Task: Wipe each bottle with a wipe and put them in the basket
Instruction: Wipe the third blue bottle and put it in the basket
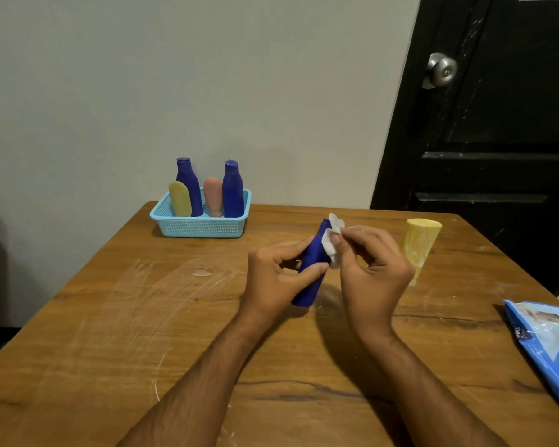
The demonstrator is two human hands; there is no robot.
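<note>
A: What are the hands doing?

B: The left hand [273,279] has its fingers and thumb clamped around a dark blue bottle [312,271], held tilted above the wooden table [110,317] with its cap end pointing away. The right hand [373,269] pinches a white wipe [333,245] between thumb and fingertips and presses it against the bottle's upper part, near the neck.

A: And the basket?

B: A light blue mesh basket [200,227] sits at the far left of the table, near the wall. Four things stand in it: two dark blue bottles [233,191], a yellow bottle [180,200] at the front left, and a pinkish bottle [213,196] between the blue ones.

A: Anything still outside it?

B: A yellow bottle on the table [418,243], just beyond the right hand, standing with its broad flat end up; its lower part is hidden by the hand, so I can't tell how it rests. At the right edge lies a blue wipes pack [549,343], partly cut off by the frame.
</note>
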